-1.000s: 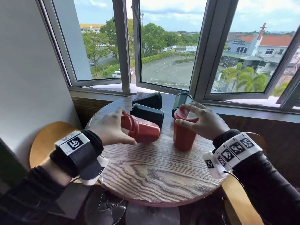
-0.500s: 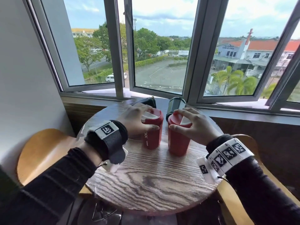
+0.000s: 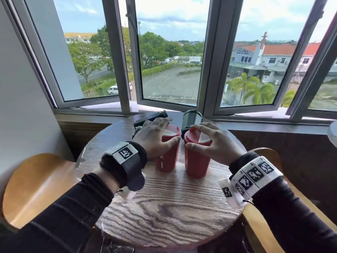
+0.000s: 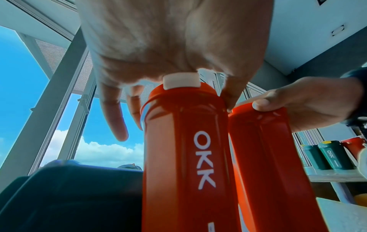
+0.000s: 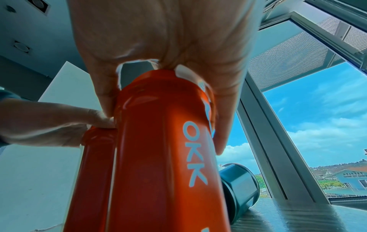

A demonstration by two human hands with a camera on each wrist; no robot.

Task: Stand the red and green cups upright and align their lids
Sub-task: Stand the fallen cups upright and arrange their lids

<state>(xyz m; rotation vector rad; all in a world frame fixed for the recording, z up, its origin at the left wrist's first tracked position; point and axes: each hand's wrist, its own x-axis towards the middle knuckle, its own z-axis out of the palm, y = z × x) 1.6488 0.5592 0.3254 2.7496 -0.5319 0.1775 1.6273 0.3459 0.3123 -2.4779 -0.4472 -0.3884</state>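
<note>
From the head view, two red cups stand upright side by side on the round wooden table. The left hand grips the lid of the left red cup from above with fingers curled round it, and the right hand does the same on the right red cup. This looks like the lid-aligning step for the red pair. Behind them the green cups lie on their sides and another green cup is tipped over near the window, so the next move probably calls for letting go and righting those. In the left wrist view, the fingers hang round the cup's rim under the white lid tab, the other red cup just beside it. In the right wrist view, the thumb and fingers pinch the lid rim. All cups are lidded, so what they hold cannot be told.
</note>
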